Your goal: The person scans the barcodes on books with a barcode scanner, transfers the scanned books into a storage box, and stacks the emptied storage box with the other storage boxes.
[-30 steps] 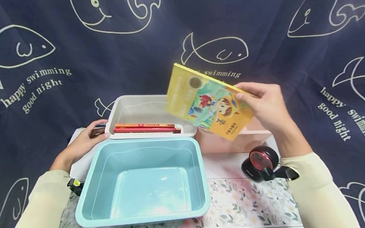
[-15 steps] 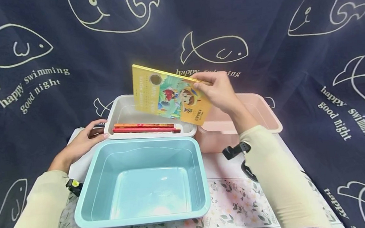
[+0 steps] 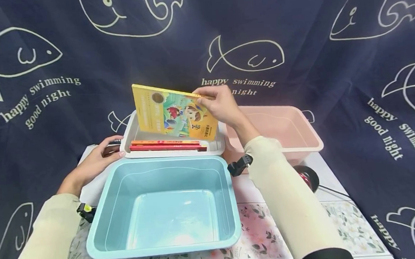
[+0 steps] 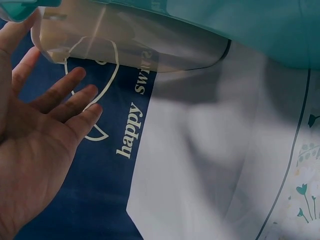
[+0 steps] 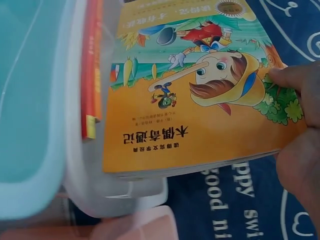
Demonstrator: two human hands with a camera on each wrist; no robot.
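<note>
My right hand (image 3: 221,104) pinches a yellow children's book (image 3: 177,115) by its upper right edge, thumb on the illustrated cover. The book tilts over the white bin (image 3: 217,146), its lower part overlapping the bin's interior in the head view. Inside that bin two books, one with an orange spine (image 3: 150,142) and one with a red spine (image 3: 165,147), stand on edge along the near wall. My left hand (image 3: 100,156) rests at the bin's left corner; in the left wrist view its fingers (image 4: 80,120) are spread and loosely extended.
A light blue bin (image 3: 167,173) stands in front of the white one, with nothing in it. To the right is a pink bin (image 3: 280,119). A black and red round device (image 3: 309,177) with a cable lies partly behind my right sleeve. A dark fish-print curtain (image 3: 172,59) hangs behind.
My right hand has carried the yellow book leftward from over the pink bin to over the white bin and turned it more upright. The left hand has stayed in place.
</note>
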